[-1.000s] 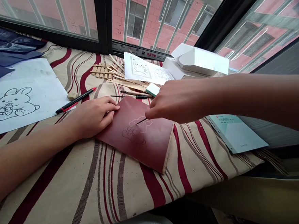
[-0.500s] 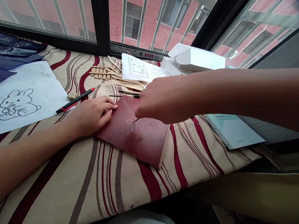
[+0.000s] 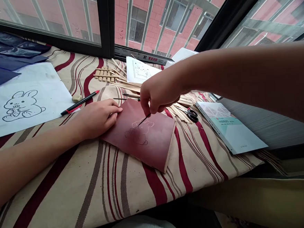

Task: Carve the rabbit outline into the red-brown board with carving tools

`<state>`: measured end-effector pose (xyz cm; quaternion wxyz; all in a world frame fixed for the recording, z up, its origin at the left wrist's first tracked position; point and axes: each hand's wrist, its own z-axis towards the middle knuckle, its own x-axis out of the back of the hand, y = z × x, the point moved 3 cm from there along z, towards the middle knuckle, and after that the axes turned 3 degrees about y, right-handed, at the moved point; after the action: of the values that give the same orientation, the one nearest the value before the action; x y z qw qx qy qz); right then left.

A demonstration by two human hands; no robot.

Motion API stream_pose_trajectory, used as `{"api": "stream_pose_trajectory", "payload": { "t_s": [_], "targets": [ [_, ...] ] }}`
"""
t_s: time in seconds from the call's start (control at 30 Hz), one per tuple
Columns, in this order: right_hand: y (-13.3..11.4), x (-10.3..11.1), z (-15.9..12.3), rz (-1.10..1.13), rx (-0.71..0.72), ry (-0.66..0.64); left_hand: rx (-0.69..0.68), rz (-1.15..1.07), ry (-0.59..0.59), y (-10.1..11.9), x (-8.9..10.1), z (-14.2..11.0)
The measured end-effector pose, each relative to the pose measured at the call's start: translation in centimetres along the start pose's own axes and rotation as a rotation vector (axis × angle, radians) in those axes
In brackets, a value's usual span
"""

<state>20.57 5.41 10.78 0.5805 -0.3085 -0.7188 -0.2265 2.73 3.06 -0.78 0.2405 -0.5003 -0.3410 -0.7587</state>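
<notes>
Dark red board point(image 3: 157, 152) lies flat on the striped cloth point(image 3: 86, 184), angled, one corner toward the wearer. Rabbit outline point(image 3: 147, 127) on its face: some lines pale, others dark. Smudgy patch around the middle.

Right hand point(image 3: 160, 90) is pinching a slim dark tool point(image 3: 144, 120), tilted, tip down at the outline. Can't tell if the tip is pressing in. Left hand point(image 3: 100, 118) rests palm down on the board's left corner, fingers loosely bent, no object in its grasp.

Left side: white sheet point(image 3: 49, 83) with a larger rabbit drawing; black-and-red pen point(image 3: 83, 100) across its right edge, small pale block point(image 3: 76, 98) just beside the pen.

Behind the board: thin wood strips point(image 3: 125, 82), printed sheet point(image 3: 138, 71) on top of some. Right side: black-handled scissors point(image 3: 193, 115) by more strips, then a pale book point(image 3: 234, 132), cover up.
</notes>
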Motion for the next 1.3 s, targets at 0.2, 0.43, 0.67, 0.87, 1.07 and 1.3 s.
{"api": "stream_pose_trajectory", "payload": {
  "t_s": [0.2, 0.43, 0.67, 0.87, 1.07, 1.3],
  "targets": [
    [-2.9, -0.1, -2.4, -0.424, 0.081, -0.328, 0.006, -0.005, 0.000, 0.1, 0.0, -0.1],
    [-1.8, -1.0, -3.7, 0.049, 0.340, -0.012, 0.022, -0.007, 0.005, 0.0, -0.1, -0.2],
    [5.2, -2.7, -0.6, 0.778, -0.184, -0.103, 0.010, -0.007, 0.000, 0.1, -0.1, 0.0],
    [5.0, -3.8, -2.7, 0.905, -0.136, -0.461, 0.001, -0.002, 0.009, 0.0, -0.2, 0.0],
    [4.9, -4.0, -3.4, 0.965, -0.053, 0.388, 0.003, -0.002, 0.025, -0.1, -0.3, -0.1],
    [5.1, -3.8, -2.1, 1.017, -0.054, 0.432, 0.001, 0.027, 0.010, 0.2, -0.2, 0.0]
  ]
}}
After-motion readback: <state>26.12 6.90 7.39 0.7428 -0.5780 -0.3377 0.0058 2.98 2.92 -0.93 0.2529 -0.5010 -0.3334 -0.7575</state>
